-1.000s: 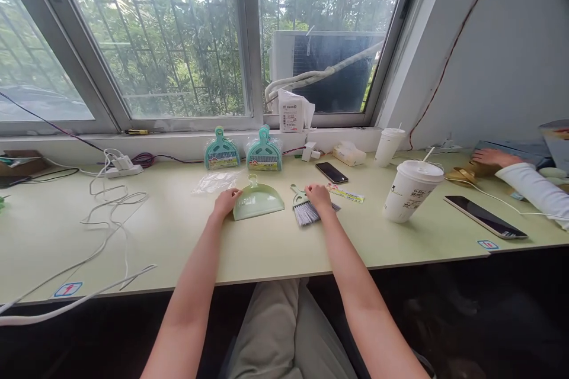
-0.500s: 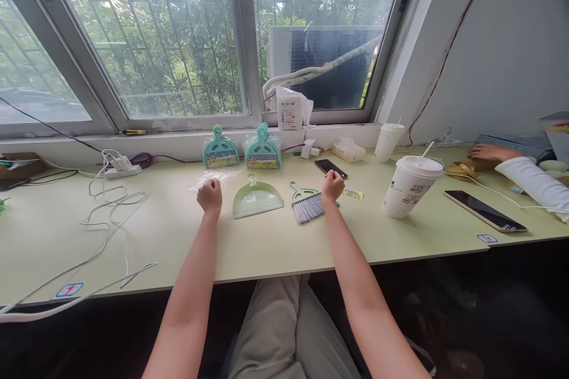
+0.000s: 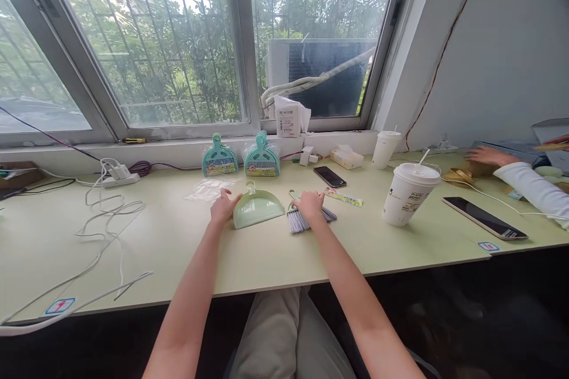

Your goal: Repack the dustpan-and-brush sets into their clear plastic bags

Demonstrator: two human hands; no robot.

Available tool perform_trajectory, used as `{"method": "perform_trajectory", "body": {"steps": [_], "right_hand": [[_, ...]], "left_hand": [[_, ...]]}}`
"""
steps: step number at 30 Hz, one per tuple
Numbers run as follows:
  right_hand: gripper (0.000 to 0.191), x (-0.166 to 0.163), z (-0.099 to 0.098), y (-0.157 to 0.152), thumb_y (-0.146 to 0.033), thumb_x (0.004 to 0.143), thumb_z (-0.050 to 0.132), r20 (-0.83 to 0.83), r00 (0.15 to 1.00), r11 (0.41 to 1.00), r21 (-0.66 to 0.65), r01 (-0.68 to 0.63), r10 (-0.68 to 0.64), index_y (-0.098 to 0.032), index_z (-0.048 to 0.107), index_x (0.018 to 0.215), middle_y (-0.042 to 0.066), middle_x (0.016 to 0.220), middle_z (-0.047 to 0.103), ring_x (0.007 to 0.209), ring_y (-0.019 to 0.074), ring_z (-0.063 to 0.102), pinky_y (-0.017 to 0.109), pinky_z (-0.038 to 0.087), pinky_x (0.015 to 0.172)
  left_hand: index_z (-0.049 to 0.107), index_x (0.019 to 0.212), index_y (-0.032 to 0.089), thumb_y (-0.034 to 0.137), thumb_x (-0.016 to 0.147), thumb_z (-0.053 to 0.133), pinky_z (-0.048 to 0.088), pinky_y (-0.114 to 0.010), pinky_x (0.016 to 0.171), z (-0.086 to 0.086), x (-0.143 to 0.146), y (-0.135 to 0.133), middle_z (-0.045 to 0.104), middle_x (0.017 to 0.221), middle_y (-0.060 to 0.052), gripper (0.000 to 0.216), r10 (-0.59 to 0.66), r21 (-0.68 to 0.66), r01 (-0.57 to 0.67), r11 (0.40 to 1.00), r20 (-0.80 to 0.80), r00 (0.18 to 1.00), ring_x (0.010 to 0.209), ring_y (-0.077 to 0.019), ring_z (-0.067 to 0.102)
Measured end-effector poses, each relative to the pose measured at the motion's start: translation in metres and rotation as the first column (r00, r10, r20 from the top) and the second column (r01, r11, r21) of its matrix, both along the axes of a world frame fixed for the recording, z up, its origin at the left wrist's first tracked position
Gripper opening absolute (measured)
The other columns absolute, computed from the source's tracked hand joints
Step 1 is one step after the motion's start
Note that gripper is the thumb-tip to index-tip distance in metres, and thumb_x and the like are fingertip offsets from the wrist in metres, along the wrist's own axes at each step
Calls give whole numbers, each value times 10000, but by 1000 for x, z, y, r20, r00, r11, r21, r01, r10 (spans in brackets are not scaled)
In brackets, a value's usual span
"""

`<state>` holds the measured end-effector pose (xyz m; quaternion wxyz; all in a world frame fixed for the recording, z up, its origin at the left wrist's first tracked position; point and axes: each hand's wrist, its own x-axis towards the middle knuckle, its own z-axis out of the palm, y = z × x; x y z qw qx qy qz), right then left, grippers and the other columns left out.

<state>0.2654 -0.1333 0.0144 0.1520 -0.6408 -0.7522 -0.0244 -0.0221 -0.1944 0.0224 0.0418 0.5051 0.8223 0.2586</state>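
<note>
A pale green dustpan [image 3: 258,211] lies on the table between my hands. My left hand [image 3: 222,207] is at its left edge, thumb and fingers apart, the thumb close to or touching the rim. My right hand [image 3: 312,206] is over the small hand brush [image 3: 299,222], its fingers bent down around the base of the green handle; the hand covers part of the brush. Grey bristles show on both sides of my right wrist. A crumpled clear plastic wrapper [image 3: 207,189] is behind my left hand, and a printed label strip [image 3: 344,196] lies right of the brush.
Two wrapped teal dustpan sets [image 3: 220,157] lean against the sill. A black phone [image 3: 329,176], a large white cup [image 3: 408,195] and another phone [image 3: 484,217] stand or lie rightward. White cables [image 3: 104,213] sprawl at left. A co-worker's hand [image 3: 491,156] is far right.
Both hands were raised fists; they have come down and uncurled. The left is now beside the dustpan, and the right has moved left onto the hand brush.
</note>
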Motion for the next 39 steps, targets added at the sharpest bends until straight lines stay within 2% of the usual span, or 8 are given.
{"method": "perform_trajectory", "body": {"steps": [7,12,15,19,23,27,32,39], "right_hand": [[227,1,4,-5,-199,795,577,11,1000,1000,-5,16,-16,-138,644,1003,185,995,672,1065,316,539,457,239,939],[252,7,6,-3,-119,788,526,-90,989,984,129,125,-114,-110,602,1028,189,897,680,999,310,556,439,221,919],[271,8,8,1,-181,800,536,-254,966,981,171,95,-50,-159,557,1070,123,897,688,987,277,559,409,238,904],[230,-7,5,-3,-221,815,546,-278,937,972,163,-168,209,-216,540,1045,60,929,684,974,221,561,375,245,904],[153,-19,-2,-8,-206,828,560,-155,918,930,115,-350,365,-211,548,980,60,994,673,1019,215,545,366,245,913],[191,-15,-2,-7,-219,831,596,-217,900,926,81,-369,377,-225,549,1016,34,986,677,1006,190,560,345,253,914],[123,-11,3,-7,-181,802,631,-287,828,871,51,-489,482,-228,599,911,-13,939,684,884,139,582,321,261,918],[139,-12,3,-4,-174,776,660,-340,811,867,31,-497,477,-224,624,901,-38,918,701,773,109,589,301,304,893]], "left_hand": [[575,878,239,543,793,498,399,-277,581,4,-2,-7,658,595,11,325,-155,-127,175,976,150,976,498,-172,597],[601,634,229,452,833,433,384,-280,565,0,23,-6,629,526,-36,343,-204,-118,203,972,0,979,565,-197,602],[552,497,213,484,846,426,407,-288,570,-3,49,-7,599,499,-60,460,-367,-127,372,919,61,928,537,-189,575],[668,739,183,519,868,432,472,-297,624,2,73,-9,671,675,-72,431,-695,76,712,698,312,648,607,-183,604],[629,1135,228,407,797,614,462,-367,900,3,63,-6,634,1171,-86,383,-582,317,559,766,-28,813,1101,-255,550],[445,1370,273,288,742,686,409,-401,999,-10,51,-1,533,1331,-72,673,-570,210,574,791,-86,817,1233,-272,471],[528,1285,263,246,814,603,474,-328,848,-19,63,1,639,1125,-70,477,-627,114,642,758,-144,766,960,-227,623],[633,1104,265,323,835,589,455,-332,908,-11,75,-4,544,1279,-68,279,-655,153,738,657,-368,660,1192,-244,484]]}}
